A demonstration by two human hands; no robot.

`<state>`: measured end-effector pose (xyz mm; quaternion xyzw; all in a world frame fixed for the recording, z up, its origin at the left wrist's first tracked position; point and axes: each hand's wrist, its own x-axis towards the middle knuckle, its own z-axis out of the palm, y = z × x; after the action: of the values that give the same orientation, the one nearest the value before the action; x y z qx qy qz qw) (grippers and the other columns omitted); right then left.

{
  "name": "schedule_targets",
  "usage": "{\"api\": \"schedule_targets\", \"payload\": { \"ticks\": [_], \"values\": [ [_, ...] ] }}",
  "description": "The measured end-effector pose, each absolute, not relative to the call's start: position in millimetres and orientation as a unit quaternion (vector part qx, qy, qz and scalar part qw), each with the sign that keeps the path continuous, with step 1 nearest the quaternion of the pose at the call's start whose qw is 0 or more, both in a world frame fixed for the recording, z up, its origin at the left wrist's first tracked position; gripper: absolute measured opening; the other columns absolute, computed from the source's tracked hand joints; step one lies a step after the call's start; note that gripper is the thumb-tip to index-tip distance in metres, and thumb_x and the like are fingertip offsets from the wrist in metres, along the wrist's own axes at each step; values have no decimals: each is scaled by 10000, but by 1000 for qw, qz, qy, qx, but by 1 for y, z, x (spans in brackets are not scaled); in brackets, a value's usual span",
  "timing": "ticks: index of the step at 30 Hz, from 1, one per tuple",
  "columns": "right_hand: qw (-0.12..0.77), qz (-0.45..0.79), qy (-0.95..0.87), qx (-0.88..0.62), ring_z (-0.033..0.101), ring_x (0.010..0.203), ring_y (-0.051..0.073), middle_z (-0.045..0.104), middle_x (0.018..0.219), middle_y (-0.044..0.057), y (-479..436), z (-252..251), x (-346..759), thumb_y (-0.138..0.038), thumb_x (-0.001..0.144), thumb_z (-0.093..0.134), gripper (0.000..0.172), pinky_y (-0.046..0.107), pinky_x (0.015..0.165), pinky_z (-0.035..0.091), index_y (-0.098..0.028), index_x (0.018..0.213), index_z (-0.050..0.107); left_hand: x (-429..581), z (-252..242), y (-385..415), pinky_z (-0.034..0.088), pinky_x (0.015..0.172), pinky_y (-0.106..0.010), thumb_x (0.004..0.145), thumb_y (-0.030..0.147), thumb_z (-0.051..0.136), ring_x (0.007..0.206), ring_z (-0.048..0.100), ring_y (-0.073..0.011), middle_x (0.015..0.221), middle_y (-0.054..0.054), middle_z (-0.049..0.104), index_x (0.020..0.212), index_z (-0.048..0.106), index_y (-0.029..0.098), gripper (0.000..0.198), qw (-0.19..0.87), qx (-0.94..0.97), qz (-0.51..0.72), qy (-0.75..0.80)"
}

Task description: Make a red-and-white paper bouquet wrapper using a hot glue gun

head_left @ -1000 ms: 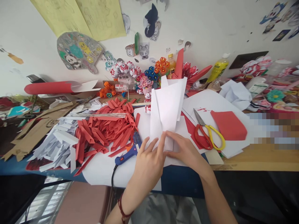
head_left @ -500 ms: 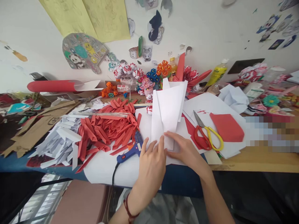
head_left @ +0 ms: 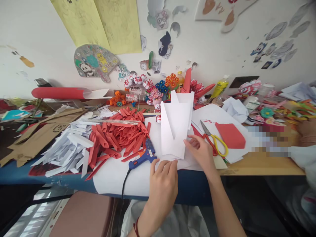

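A folded white paper with a V-shaped notch in its front layer is in the middle of the work area, above my hands. My right hand has its thumb and bent fingers at the paper's right edge, pinching it. Just below the paper's bottom edge, my left hand rests palm down, fingers stretched forward and holding nothing. A blue glue gun lies left of the paper, near my left fingertips. Scissors with red and yellow handles lie beyond my right hand.
Piles of folded red strips and white strips cover the left side. Flattened cardboard lies farther left. Paper flowers and bottles line the wall. A red paper piece lies right of the scissors.
My left hand has drawn back off the paper toward the table's front edge. My right hand has shifted right to the paper's edge. The view has turned slightly.
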<state>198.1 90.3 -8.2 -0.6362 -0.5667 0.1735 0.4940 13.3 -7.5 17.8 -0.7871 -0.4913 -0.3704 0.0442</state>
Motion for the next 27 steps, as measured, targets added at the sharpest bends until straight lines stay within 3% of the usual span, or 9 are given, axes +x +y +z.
{"api": "schedule_targets", "payload": {
  "ticks": [4,8,11,15,19,24,27],
  "values": [
    [474,256,-575,-616,608,681,224,686,690,50,102,-1,191,-505,702,795,334,389,707,496,-181,749,729,13,15,-15,437,940,-446,957,12,458,788,691,-197,788,-17,715,1134,625,160,285,37,-793,-369,-483],
    [502,311,-570,-571,684,715,232,753,796,78,93,7,193,-552,786,710,394,348,646,534,-166,860,739,10,8,-30,450,920,-442,954,13,463,676,652,-171,741,2,683,1133,629,146,278,31,-794,-380,-474],
    [561,319,-519,-560,714,739,233,771,847,92,74,10,208,-550,765,754,424,332,630,558,-158,927,742,10,1,-44,451,914,-437,952,18,469,660,640,-168,740,5,680,1152,626,155,289,16,-792,-393,-467],
    [703,238,-375,-556,713,751,204,772,876,78,55,10,240,-464,652,878,430,330,700,588,-158,931,763,14,-8,-61,455,903,-428,949,12,446,642,616,-167,738,2,669,1170,616,156,314,-7,-804,-383,-456],
    [800,153,-285,-505,687,718,180,743,828,46,62,17,268,-464,648,873,437,333,702,599,-148,922,747,21,-14,-72,461,890,-429,928,8,439,630,603,-177,731,-1,669,1117,619,159,301,-10,-819,-371,-438],
    [820,131,-283,-480,689,787,186,730,880,48,111,31,273,-471,702,794,417,366,803,598,-143,949,717,27,-21,-82,475,855,-420,911,17,433,597,596,-182,693,4,655,1071,624,168,292,-4,-824,-381,-420],
    [798,165,-312,-488,688,800,193,740,892,55,152,31,259,-467,717,736,395,361,780,594,-145,946,722,28,-23,-85,484,841,-418,902,8,420,595,612,-182,697,5,663,1031,626,179,297,-3,-818,-387,-426]
  ]
}}
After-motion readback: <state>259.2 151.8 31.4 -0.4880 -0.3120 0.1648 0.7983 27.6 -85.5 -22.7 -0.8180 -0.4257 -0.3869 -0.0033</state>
